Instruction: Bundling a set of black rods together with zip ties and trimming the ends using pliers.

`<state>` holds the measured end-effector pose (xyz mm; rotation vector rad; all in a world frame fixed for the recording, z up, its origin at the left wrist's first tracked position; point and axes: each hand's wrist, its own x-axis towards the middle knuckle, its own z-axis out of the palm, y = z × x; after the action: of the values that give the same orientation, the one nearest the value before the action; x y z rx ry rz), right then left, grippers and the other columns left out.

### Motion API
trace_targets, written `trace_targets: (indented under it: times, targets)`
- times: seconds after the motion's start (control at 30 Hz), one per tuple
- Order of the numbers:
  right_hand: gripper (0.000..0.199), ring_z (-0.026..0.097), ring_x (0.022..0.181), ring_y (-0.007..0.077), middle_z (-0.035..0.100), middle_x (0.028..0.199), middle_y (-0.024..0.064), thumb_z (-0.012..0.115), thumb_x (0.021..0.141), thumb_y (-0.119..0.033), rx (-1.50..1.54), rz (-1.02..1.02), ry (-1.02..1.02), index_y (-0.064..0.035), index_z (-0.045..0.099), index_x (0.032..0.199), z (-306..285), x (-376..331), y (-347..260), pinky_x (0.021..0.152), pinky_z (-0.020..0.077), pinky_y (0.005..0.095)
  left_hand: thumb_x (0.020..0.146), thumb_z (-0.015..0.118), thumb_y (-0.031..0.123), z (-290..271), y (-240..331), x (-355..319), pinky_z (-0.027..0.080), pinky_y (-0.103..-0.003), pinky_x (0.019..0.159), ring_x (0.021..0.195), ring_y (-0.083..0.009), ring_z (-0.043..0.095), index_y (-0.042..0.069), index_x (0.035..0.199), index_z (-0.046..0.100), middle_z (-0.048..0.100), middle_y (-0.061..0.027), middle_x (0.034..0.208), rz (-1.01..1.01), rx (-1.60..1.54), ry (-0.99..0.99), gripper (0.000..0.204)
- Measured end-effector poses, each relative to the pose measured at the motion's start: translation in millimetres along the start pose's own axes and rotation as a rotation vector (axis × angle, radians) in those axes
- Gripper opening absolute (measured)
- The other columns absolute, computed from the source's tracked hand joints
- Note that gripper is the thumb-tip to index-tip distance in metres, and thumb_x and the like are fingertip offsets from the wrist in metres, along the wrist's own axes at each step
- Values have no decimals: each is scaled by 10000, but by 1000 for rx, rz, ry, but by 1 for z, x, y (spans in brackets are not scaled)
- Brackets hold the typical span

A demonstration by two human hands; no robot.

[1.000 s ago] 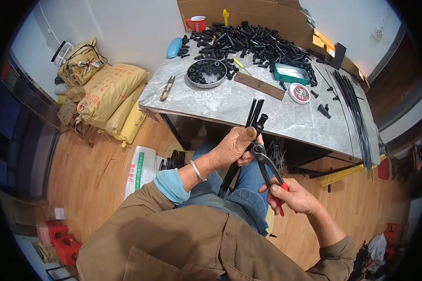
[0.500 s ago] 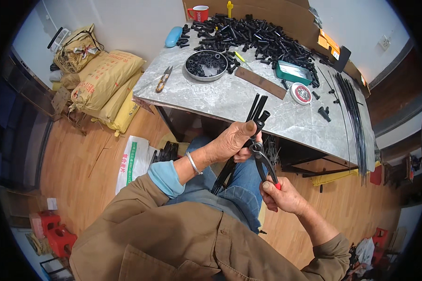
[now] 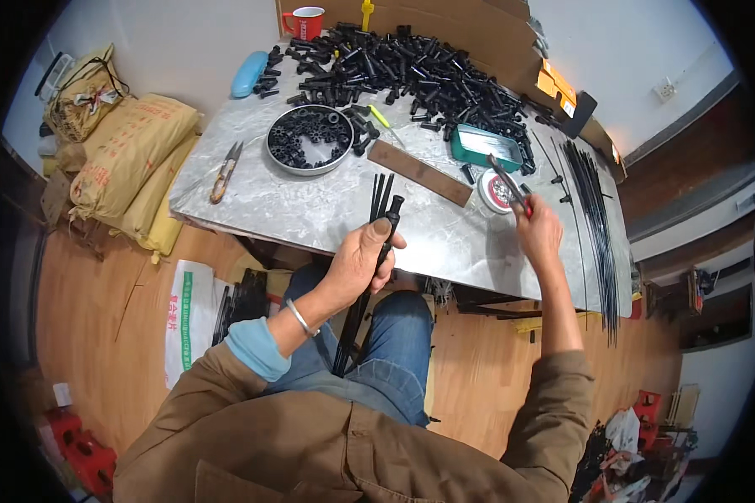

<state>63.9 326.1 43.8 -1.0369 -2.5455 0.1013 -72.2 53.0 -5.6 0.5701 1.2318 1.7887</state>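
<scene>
My left hand (image 3: 359, 261) grips a bundle of thin black rods (image 3: 379, 201) that runs from my lap up over the edge of the marble table (image 3: 294, 210); one rod carries a black cap at its top. My right hand (image 3: 538, 230) is stretched out over the table and holds red-handled pliers (image 3: 508, 184), whose jaws point at a small round tin (image 3: 497, 193) beside a green tray (image 3: 486, 147).
A round metal dish (image 3: 310, 138) of black parts, a heap of black plastic fittings (image 3: 419, 71), a wooden strip (image 3: 419, 173), snips (image 3: 225, 172), a red mug (image 3: 308, 21) and long black rods (image 3: 594, 210) lie on the table. Sacks (image 3: 126, 159) lean at the left.
My right hand left the bundle over my lap and reached forward-right onto the table with the pliers. My left hand kept the rods and moved slightly up.
</scene>
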Motion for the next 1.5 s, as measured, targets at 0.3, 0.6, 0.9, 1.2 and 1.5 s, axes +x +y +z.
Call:
trace_targets:
  times: [0.3,0.6,0.9,1.2,1.5]
  targets:
    - [271,623,880,384,663,911,188,636,795,-264,-88,17,-216,-128,673,1027,25,52,-1,759,473,464,932,399,592,-8,1,1,336,-207,415,465,-74,419,-31,963,537,459,-10,580,-61,-28,-30,638]
    - [273,610,821,401,640,837,212,624,800,-302,-148,-19,-165,-45,643,892,26,60,-6,695,452,463,883,419,656,-9,0,1,328,-196,404,444,-62,421,3,937,544,451,7,557,-37,-27,-6,667]
    - [214,523,563,197,564,618,85,629,820,-223,399,129,-205,-10,618,804,7,40,-6,547,413,317,870,453,656,6,5,-13,324,-182,394,437,-49,416,6,938,550,496,-9,653,16,-44,17,661]
    - [197,451,496,77,505,600,-14,602,865,-235,853,216,-256,-56,588,786,-1,23,-10,462,353,239,904,476,585,18,8,-39,376,-203,442,479,-84,460,-38,973,558,532,-48,742,84,-36,-22,632]
    - [222,376,541,88,424,690,-11,619,853,-269,1762,164,-745,-76,512,821,-18,-97,-107,508,332,262,948,448,501,26,17,-59,322,-171,430,494,-39,449,-1,1101,572,514,-10,819,217,-25,25,539]
